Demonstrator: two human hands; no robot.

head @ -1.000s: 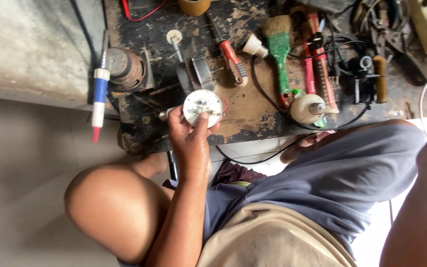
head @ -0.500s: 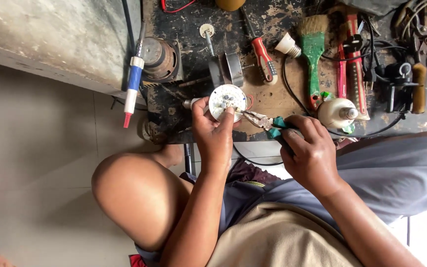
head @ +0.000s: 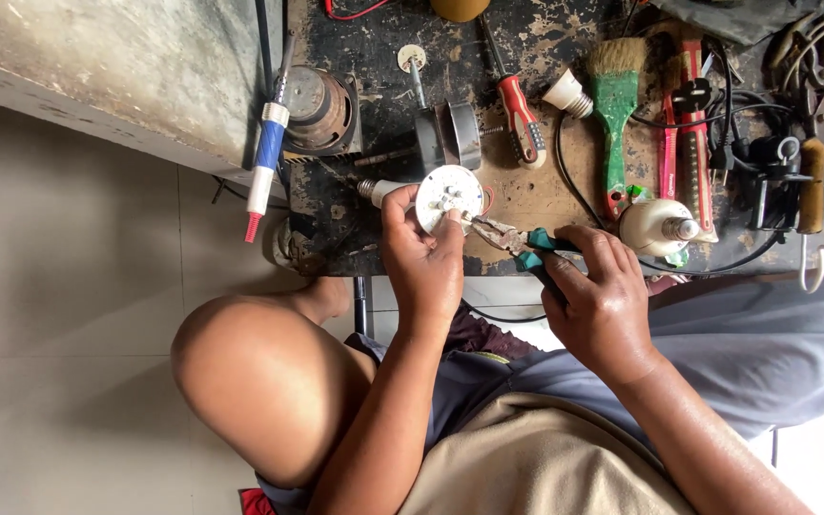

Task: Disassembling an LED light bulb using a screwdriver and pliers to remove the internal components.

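At the near edge of the worn, dark, paint-flecked wooden workbench (head: 545, 195), the left hand (head: 422, 257) pinched a round white disc-shaped board (head: 449, 198) studded with small pale components, its fingertips (head: 453, 217) curled over the disc's lower rim and the thumb pressed against its left side. The disc stood tilted up off the bench with its flat face toward the camera, and a small white bulb base (head: 374, 189) jutted out just to its left. The right hand (head: 598, 296) was wrapped tightly around the teal-green handles of a pair of metal pliers (head: 517, 238), fingers pressed together over the grips. The plier tips reached the disc's lower right edge, beside the left fingertips; whether they gripped anything there could not be told.

Beyond the disc lay a red-and-black-handled screwdriver (head: 519, 119), and to its right a green-handled paintbrush (head: 614, 124) with pale bristles. A white bulb housing (head: 655, 227) rested just beyond the right hand, with a black cable curving past it. On the bench's left side sat a round rusty metal motor part (head: 321, 110), and a blue-and-white pen-shaped tool with a red tip (head: 264, 162) hung over the edge. The person's bare knee (head: 259, 381) filled the foreground above a pale tiled floor (head: 59, 334).
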